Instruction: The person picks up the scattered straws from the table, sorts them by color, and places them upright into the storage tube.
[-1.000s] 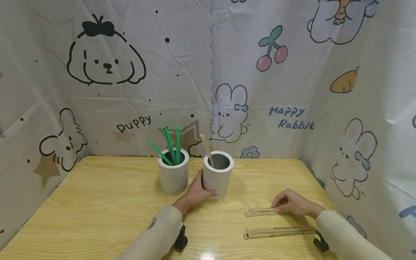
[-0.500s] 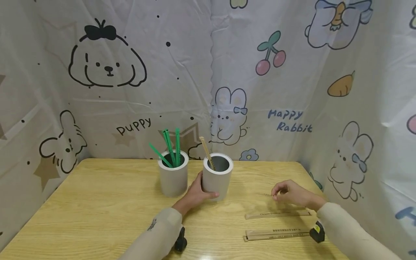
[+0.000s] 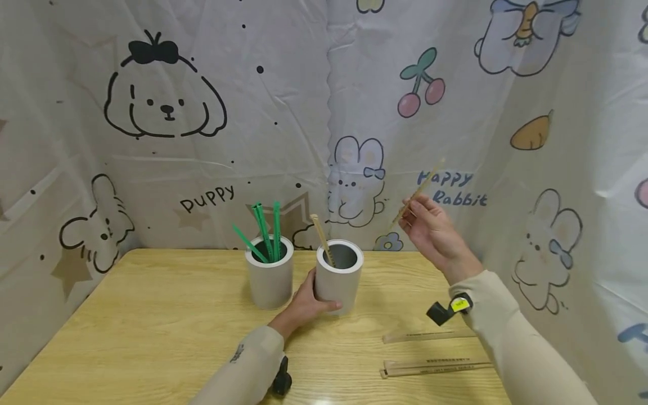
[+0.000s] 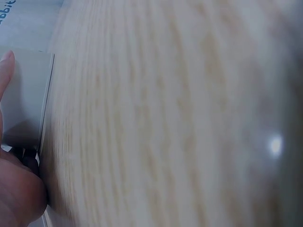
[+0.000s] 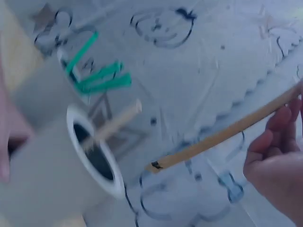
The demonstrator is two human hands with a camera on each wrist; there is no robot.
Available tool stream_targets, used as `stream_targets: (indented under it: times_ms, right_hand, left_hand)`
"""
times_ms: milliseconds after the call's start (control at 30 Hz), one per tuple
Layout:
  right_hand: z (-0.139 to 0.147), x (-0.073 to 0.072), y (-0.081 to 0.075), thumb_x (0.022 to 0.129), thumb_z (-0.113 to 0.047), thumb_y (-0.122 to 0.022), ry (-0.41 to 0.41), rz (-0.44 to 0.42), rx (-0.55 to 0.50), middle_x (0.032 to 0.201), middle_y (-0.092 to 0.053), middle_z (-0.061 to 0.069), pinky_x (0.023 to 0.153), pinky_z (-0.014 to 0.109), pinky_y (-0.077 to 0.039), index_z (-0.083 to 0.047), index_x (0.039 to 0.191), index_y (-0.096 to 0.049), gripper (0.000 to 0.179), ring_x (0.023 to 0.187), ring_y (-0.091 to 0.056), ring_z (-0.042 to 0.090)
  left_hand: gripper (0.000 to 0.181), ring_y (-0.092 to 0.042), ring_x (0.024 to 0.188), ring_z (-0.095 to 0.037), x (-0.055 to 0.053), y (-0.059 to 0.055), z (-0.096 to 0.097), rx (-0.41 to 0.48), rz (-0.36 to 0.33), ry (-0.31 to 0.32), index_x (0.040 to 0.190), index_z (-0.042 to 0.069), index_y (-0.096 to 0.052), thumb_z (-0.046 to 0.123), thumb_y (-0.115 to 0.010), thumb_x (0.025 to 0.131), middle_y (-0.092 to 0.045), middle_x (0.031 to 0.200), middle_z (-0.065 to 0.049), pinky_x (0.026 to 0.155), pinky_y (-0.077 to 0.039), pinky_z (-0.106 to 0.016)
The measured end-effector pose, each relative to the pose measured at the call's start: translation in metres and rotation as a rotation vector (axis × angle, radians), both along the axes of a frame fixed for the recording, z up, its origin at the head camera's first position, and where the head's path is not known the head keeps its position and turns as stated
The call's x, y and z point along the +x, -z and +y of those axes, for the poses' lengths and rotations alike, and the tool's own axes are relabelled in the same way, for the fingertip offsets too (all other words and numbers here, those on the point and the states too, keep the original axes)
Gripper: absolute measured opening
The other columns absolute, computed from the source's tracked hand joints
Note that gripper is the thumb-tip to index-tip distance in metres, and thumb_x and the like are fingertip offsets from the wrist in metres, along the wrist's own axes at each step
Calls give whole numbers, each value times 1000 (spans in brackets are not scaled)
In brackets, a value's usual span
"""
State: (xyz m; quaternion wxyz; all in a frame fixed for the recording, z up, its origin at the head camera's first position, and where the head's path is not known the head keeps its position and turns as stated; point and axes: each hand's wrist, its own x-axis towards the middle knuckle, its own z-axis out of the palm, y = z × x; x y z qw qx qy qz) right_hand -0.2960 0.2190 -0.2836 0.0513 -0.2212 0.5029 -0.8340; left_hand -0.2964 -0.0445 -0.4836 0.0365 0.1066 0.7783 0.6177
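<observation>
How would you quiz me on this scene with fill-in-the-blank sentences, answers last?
The straws in the left cup are coloured ____.
The right cup, gripped by the left hand, contains exactly ____ tan stick.
The ____ hand holds another tan stick aloft.
Under the dog drawing, the backdrop reads ____.
Missing words: green; one; right; Puppy.

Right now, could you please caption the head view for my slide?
Left grip on a cup, right grip on a brown stick held up before the curtain.
</observation>
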Motion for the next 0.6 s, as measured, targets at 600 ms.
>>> stream_targets:
  times_ms: [600]
  right_hand:
    - [-21, -22, 89, 105, -24, -55, 204, -250, 596, 107, -58, -9, 80, 17, -49, 2, 137, -52, 42, 90, -55, 5]
  left_hand:
    - [108, -41, 144, -40, 5, -4, 1, -1, -16, -4, 160, 11, -22, 18, -89, 77, -38, 160, -19, 120, -32, -59]
